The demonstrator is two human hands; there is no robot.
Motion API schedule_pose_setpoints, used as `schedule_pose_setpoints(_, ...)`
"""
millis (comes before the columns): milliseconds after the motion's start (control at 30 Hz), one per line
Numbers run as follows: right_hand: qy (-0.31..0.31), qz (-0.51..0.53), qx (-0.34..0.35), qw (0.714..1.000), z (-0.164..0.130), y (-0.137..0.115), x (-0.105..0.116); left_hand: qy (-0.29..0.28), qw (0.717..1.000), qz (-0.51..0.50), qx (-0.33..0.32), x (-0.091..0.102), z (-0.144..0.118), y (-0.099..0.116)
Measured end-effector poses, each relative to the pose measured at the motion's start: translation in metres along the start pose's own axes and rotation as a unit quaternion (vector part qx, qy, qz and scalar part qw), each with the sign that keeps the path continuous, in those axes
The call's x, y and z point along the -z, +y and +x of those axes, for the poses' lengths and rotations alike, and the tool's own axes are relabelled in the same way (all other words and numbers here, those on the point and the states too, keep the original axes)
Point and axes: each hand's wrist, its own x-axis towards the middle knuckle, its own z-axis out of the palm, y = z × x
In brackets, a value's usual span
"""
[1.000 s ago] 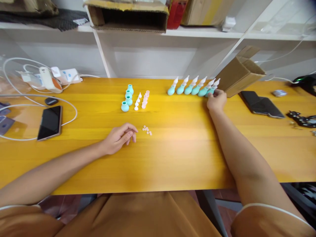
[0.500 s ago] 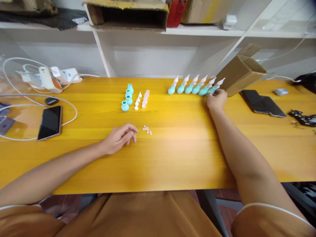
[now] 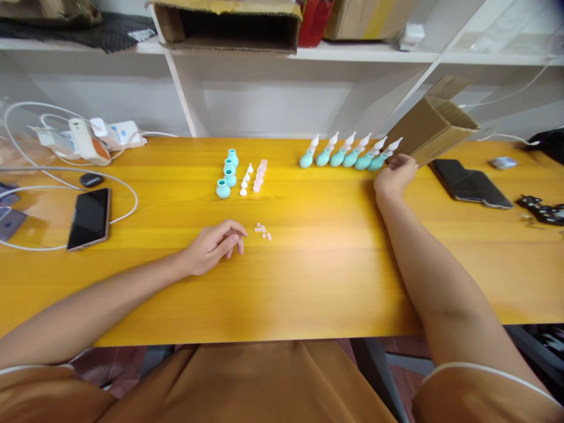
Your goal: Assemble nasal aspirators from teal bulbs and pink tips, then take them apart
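The right hand [image 3: 393, 176] lies just beside the last of six teal bulbs with white tips [image 3: 348, 154], laid in a row near the far edge of the yellow table [image 3: 317, 282]. Its fingers are loosely curled and nothing is gripped; whether a fingertip touches the end bulb cannot be told. A tilted cardboard box [image 3: 434, 120] stands close behind the hand.

The left hand [image 3: 214, 245] rests on the table, fingers relaxed and empty, near a cluster of small pale beads [image 3: 263, 231]. Beyond these, four teal bulbs without tips [image 3: 228, 174], white cones [image 3: 245, 180] and pink caps [image 3: 259, 176] are lined up.

Judgement: the finished row is best kept straight by light, low touches, with the sleeve kept off neighbouring pieces.
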Motion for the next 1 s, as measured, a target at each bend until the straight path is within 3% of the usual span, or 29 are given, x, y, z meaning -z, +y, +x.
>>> schedule_pose_setpoints(100,0.101,0.029,-0.03,0.994,0.009,-0.002,0.0,-0.006,1.0,0.003,0.006,0.0,0.0,-0.001)
schedule_pose_setpoints(200,0.157,0.109,0.017,0.981,0.01,-0.009,0.001,-0.007,1.0,0.003,0.008,0.0,0.0,-0.001)
schedule_pose_setpoints(400,0.126,0.159,0.182,0.962,-0.019,-0.034,-0.007,-0.005,1.0,0.005,0.004,-0.001,0.001,0.002)
schedule_pose_setpoints(567,0.029,0.123,0.277,0.952,-0.049,-0.046,-0.009,0.006,0.999,0.032,0.004,-0.002,0.002,0.004)
schedule_pose_setpoints(733,-0.078,0.082,0.334,0.936,-0.069,-0.06,-0.004,0.101,0.989,0.11,0.02,0.001,0.006,0.005)
schedule_pose_setpoints(900,-0.24,0.139,0.429,0.86,-0.101,-0.099,0.005,0.149,0.972,0.181,0.013,0.009,0.013,0.002)
schedule_pose_setpoints(1000,-0.383,0.155,0.474,0.777,-0.133,-0.133,0.013,0.138,0.973,0.182,0.018,0.008,0.015,0.001)
